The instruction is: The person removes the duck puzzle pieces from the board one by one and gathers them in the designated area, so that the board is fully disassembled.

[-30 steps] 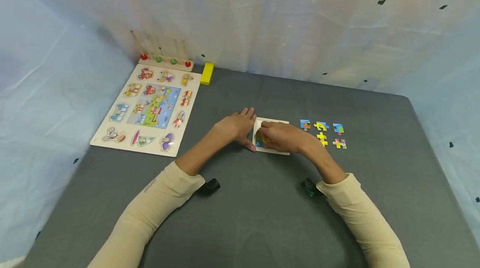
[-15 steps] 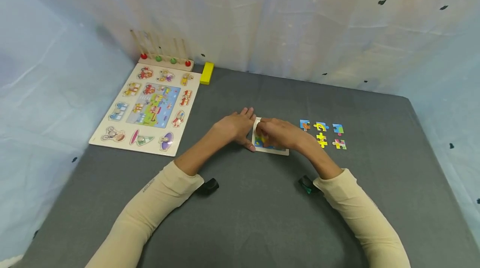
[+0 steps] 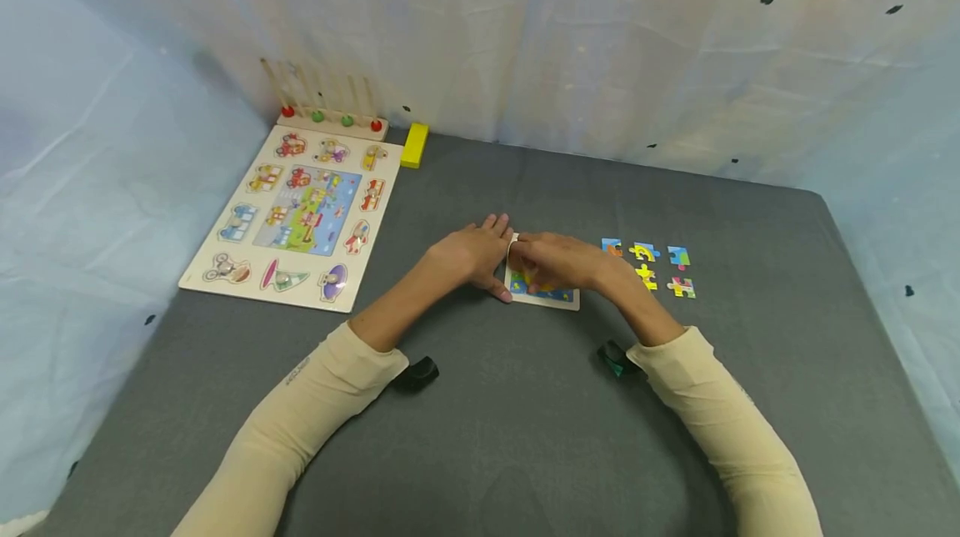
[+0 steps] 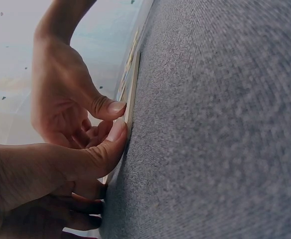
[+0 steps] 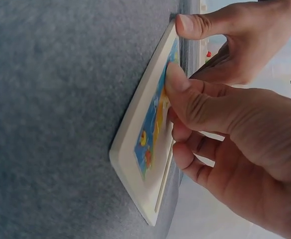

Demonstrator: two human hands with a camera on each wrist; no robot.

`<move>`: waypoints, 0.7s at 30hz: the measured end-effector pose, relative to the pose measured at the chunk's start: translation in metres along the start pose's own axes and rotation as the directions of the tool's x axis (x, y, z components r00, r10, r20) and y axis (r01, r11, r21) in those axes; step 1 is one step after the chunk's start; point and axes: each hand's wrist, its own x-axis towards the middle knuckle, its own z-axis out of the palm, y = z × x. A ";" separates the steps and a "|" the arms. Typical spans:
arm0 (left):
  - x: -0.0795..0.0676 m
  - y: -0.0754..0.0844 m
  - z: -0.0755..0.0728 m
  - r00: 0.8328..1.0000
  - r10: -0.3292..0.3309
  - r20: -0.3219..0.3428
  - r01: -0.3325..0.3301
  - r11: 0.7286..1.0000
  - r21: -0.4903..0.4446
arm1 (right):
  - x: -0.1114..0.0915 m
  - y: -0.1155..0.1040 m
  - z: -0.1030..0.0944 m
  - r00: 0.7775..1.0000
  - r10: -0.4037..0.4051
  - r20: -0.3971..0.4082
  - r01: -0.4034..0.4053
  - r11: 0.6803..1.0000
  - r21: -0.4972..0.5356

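Observation:
A small jigsaw tray (image 5: pixel 143 109) with a pale rim lies flat, with blue pieces and some yellow along its near side. My left hand (image 3: pixel 472 255) rests at the tray's left edge, thumb against the rim and fingers stretched out past the far corner. Over the tray, my right hand (image 3: pixel 562 260) bends its fingers around a jigsaw piece, mostly hidden under them. In the right wrist view its thumb (image 5: pixel 178 79) presses on the blue picture, beside a yellow part (image 5: pixel 159 119). The left wrist view shows both thumbs close together at the rim.
Several loose jigsaw pieces (image 3: pixel 678 256) lie right of the tray, partly behind the right wrist. A large peg puzzle board (image 3: pixel 348 295) lies at left. Behind it stand a pegged bead rack (image 3: pixel 330 127) and a yellow block (image 3: pixel 414 145).
My right hand has shifted slightly away from me over the tray, so more of the blue near row shows. The left hand stays in place.

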 end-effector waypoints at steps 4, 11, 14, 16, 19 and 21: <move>0.000 0.001 -0.001 1.000 0.006 0.000 -0.006 1.000 -0.017 | -0.001 0.000 -0.001 1.000 0.004 0.007 -0.004 0.998 0.056; 0.000 0.000 -0.001 1.000 -0.004 0.003 0.004 1.000 -0.014 | -0.004 0.000 -0.001 0.999 -0.032 -0.016 0.033 0.997 0.073; -0.001 0.001 -0.001 1.000 -0.002 0.008 0.003 1.000 -0.020 | -0.005 0.001 0.000 0.996 -0.079 -0.034 0.081 0.994 0.067; -0.002 0.001 -0.002 1.000 -0.001 0.009 0.001 1.000 -0.025 | -0.005 0.002 0.001 0.993 -0.108 -0.041 0.111 0.992 0.060; -0.001 0.000 -0.001 1.000 -0.006 0.006 0.006 1.000 -0.024 | -0.005 0.003 0.002 0.990 -0.130 -0.047 0.133 0.990 0.055; -0.001 0.000 -0.001 1.000 -0.007 0.000 0.007 1.000 -0.027 | -0.004 0.003 0.003 0.990 -0.133 -0.050 0.135 0.989 0.056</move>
